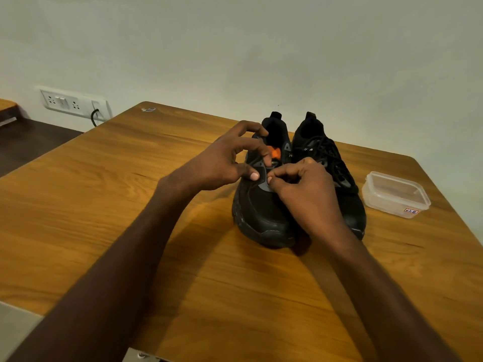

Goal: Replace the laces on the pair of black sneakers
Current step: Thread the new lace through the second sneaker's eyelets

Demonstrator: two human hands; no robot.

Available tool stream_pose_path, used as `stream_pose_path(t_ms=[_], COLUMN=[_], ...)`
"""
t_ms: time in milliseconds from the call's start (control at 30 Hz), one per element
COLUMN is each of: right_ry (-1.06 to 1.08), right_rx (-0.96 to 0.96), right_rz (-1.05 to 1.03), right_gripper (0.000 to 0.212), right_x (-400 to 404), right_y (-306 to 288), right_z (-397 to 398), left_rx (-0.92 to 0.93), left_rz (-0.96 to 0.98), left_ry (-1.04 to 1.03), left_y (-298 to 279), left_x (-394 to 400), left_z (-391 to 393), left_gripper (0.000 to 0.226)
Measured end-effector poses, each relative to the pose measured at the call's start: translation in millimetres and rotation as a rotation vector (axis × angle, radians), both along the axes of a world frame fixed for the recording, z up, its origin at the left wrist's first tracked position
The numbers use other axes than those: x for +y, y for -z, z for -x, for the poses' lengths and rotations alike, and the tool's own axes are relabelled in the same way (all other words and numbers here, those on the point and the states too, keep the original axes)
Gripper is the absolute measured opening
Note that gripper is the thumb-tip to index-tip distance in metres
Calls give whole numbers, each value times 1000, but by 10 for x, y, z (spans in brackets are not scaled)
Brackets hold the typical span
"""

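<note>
Hands meet over a pair of black fabric sneakers (298, 194) standing side by side, toes toward the camera, right of centre on a brown wood-grain table (130, 205). The left hand (224, 163) curls over the left-of-frame sneaker (261, 205), thumb and fingers pinching at its grey eyelet panel. The right hand (305, 186) pinches a thin black lace (257, 161) beside that thumb. An orange insole shows inside the shoe. The right-of-frame sneaker (350, 205) looks fully laced. A clear plastic lidded container (396, 194) sits just to its right.

The lace probably handles limp and light, best gripped near its stiff tip; the soft upper likely yields, so steadying it beside the eyelet seems wise.
</note>
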State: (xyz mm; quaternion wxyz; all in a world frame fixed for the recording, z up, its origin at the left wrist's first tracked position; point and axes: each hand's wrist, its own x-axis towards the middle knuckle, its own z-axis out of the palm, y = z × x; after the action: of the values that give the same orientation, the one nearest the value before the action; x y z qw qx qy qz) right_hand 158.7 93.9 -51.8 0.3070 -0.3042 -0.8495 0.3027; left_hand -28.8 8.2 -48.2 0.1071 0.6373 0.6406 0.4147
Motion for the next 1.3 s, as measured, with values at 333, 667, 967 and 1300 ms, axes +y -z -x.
stream_pose_path(t_ms=[333, 667, 967, 1300], right_ry=[91, 46, 100, -86], right_rx=[-202, -144, -148, -380], right_rz=[-234, -155, -128, -77], right_gripper=[24, 11, 8, 15], right_x=[-56, -52, -62, 19], right_y=[-12, -5, 45, -303], right_z=[34, 35, 73, 6], left_rx=[-21, 3, -18, -70], left_rz=[19, 12, 36, 186], left_ry=[9, 11, -2, 108], left_y=[9, 1, -15, -57], left_x=[5, 2, -27, -70], left_z=[1, -11, -3, 15], left_gripper=[37, 32, 31, 32])
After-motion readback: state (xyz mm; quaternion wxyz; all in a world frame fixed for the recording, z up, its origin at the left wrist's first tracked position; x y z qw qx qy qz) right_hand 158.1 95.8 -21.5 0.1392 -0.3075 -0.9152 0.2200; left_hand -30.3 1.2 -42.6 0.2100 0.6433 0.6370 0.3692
